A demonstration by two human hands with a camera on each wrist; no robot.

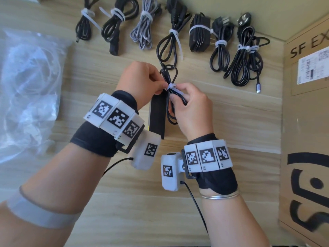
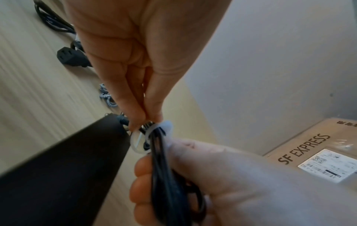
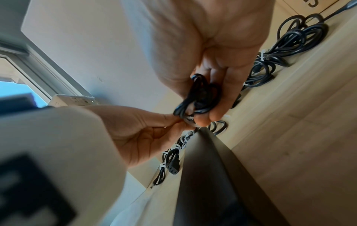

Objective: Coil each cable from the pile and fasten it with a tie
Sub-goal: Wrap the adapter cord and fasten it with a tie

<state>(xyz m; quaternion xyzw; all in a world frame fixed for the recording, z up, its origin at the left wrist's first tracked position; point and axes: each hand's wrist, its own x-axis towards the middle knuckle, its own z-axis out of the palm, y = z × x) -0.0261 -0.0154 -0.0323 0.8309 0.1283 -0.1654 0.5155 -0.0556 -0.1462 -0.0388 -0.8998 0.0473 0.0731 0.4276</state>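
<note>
A thin black cable folded into a bundle hangs above the wooden table, joined to a black rectangular power brick. A white zip tie loops around the bundle's middle. My left hand pinches the tie at its left side; in the left wrist view its fingertips meet at the white tie. My right hand grips the lower part of the cable bundle just below the tie. The power brick fills the lower left of that view.
Several tied cable bundles lie in a row along the table's far edge by the wall. A crumpled clear plastic bag lies at the left. A cardboard SF Express box stands at the right. Bare wood lies below my wrists.
</note>
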